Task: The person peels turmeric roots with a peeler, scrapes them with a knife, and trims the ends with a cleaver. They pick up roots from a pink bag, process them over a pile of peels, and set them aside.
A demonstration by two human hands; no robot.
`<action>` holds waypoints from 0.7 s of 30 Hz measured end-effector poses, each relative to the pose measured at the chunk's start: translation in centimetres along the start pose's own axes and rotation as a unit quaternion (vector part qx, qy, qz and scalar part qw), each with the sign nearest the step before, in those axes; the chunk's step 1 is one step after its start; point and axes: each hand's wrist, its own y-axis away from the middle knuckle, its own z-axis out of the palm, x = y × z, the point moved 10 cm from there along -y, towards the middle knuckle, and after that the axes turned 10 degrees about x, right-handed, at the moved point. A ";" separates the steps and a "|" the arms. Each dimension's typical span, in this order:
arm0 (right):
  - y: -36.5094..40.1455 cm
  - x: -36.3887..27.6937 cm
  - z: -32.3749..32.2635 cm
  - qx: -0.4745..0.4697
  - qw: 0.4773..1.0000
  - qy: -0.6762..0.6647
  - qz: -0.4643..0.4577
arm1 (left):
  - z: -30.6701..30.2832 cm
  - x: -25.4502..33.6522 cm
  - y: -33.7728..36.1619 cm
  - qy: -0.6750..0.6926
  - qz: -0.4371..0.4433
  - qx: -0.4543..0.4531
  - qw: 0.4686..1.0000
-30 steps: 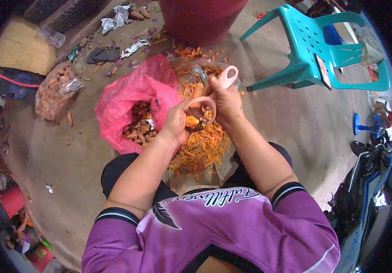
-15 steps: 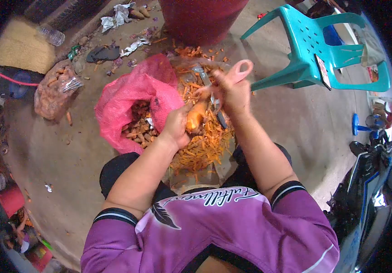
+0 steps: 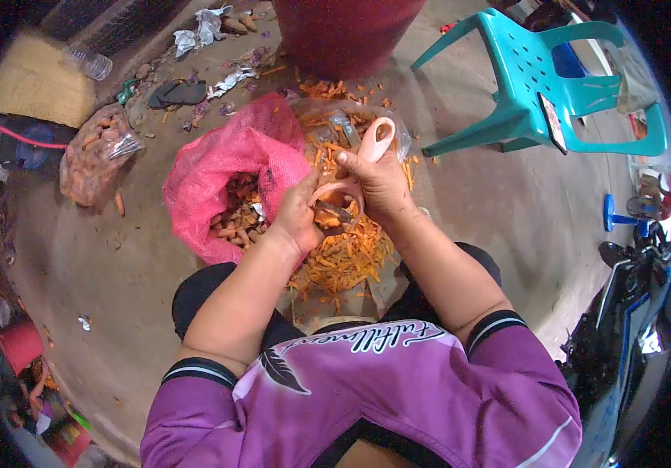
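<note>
A teal plastic chair (image 3: 534,82) stands on the concrete floor (image 3: 491,210) at two o'clock, and a red barrel (image 3: 343,27) at twelve. A pink mesh sack (image 3: 226,160) of carrots lies open at ten o'clock. Farther out at nine lies a clear bag of carrots (image 3: 93,160), with a dark sandal (image 3: 178,93) and a plastic bottle (image 3: 90,62) at eleven. A motorcycle (image 3: 624,320) is parked at four.
</note>
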 end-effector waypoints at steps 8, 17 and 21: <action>-6.1 -3.7 -9.7 0.251 0.959 -0.049 -0.120 | -0.2 -1.3 -0.2 -0.029 -0.056 -0.081 0.995; -0.5 1.8 -1.4 0.041 0.996 -0.005 0.073 | -0.2 0.3 0.6 0.020 0.019 0.018 0.999; 0.2 2.2 -1.1 0.012 0.998 0.051 0.034 | -1.1 -1.1 -0.6 0.006 0.010 -0.014 1.000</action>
